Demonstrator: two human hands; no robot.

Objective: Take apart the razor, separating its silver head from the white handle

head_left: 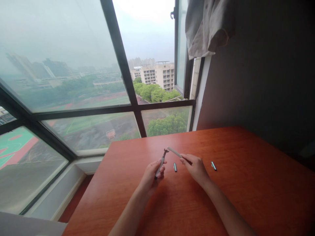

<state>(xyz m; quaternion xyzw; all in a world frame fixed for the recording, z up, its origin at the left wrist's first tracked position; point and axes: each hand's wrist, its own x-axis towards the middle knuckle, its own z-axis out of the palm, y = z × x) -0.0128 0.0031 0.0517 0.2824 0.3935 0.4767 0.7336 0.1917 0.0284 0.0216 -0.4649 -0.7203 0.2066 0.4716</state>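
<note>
My left hand (154,173) is wrapped round a grey and dark razor handle (162,160), its forked top end pointing up and bare of a blade head. My right hand (194,166) pinches a slim pale grey stick (174,151), whose kind I cannot make out. The stick's far tip is close to the fork of the handle; whether they touch I cannot tell. Between the hands, one razor blade cartridge (175,167) with a green strip lies on the table. A second cartridge (213,166) of the same look lies to the right of my right hand.
The reddish-brown wooden table (221,203) spans the space under my arms. Beyond its back edge stand dark window frames (98,112), with one window pane (181,49) swung open. A grey cloth (204,29) hangs at upper right beside a dark wall (258,75).
</note>
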